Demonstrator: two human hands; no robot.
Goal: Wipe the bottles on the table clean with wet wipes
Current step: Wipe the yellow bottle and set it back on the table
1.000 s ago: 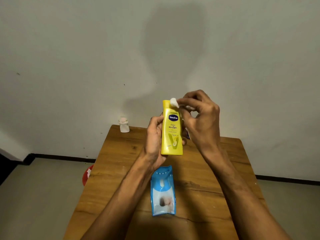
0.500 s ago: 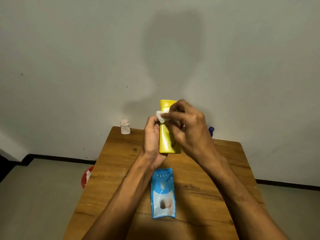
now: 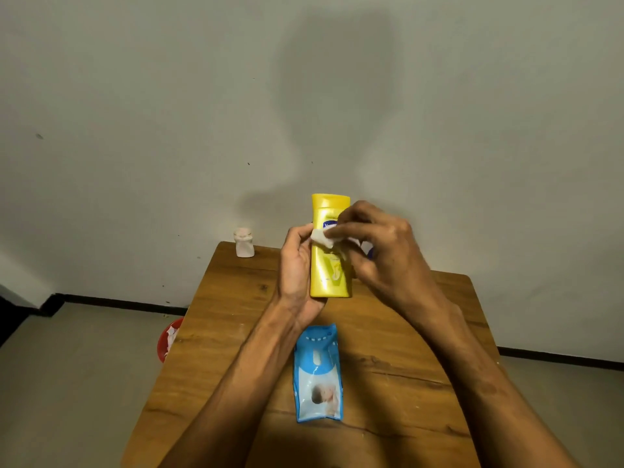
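Note:
A yellow lotion bottle (image 3: 329, 265) stands upright above the far half of the wooden table (image 3: 388, 332). My left hand (image 3: 297, 275) grips it from the left side and behind. My right hand (image 3: 381, 248) pinches a white wet wipe (image 3: 322, 238) and presses it against the bottle's front label. A small white bottle (image 3: 244, 244) stands at the table's far left corner. A bit of a blue object (image 3: 371, 254) shows behind my right hand, mostly hidden.
A blue wet wipe pack (image 3: 317, 371) lies flat on the table below my hands. A red bin (image 3: 167, 339) with white wipes in it sits on the floor left of the table. A grey wall rises right behind the table.
My right hand has carried the wipe from the bottle's cap down onto the label. The bottle sank slightly and then held its place in my left hand.

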